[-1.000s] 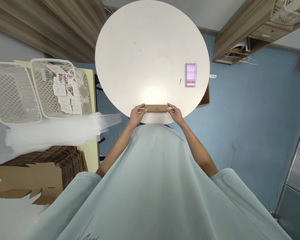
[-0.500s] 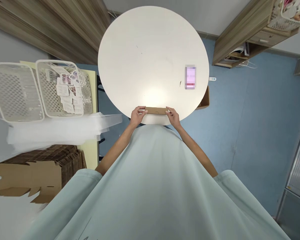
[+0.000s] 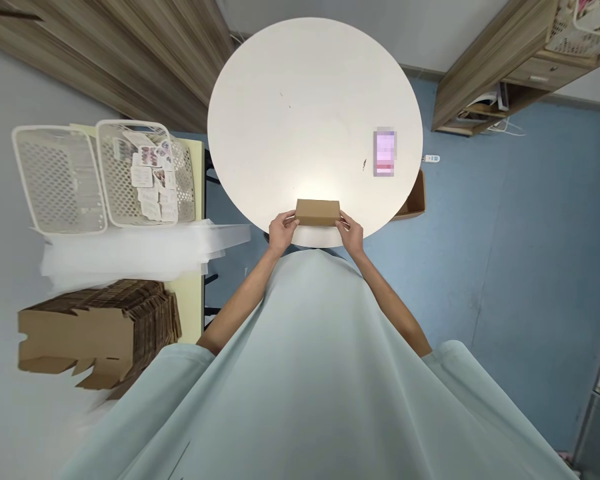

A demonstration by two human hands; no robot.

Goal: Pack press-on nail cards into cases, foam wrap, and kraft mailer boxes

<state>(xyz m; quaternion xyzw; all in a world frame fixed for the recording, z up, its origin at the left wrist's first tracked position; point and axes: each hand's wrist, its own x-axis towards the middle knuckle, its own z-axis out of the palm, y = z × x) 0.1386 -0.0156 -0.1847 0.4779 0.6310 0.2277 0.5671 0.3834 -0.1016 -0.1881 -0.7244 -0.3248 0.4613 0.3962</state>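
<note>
A small brown cardboard box [image 3: 317, 212] is closed and lies between my hands near the front edge of the round white table [image 3: 300, 73]. My left hand [image 3: 283, 231] grips its left end, thumb on the near side. At the right end, my right hand [image 3: 351, 233] holds it the same way. The box's broad face is turned up toward me. Whether its underside rests on the tabletop, I cannot tell.
A phone [image 3: 385, 153] lies on the table's right side. To the left, a yellow table [image 3: 190, 293] bears white baskets [image 3: 185, 180], one with packets, white sheets [image 3: 130, 257] and stacked flat cardboard [image 3: 80, 340]. An open brown box [image 3: 416, 200] stands below the table's right edge.
The box has been tilted, so a broader face shows now instead of a narrow side. Both hands keep hold of its ends. My view has shifted slightly to the left.
</note>
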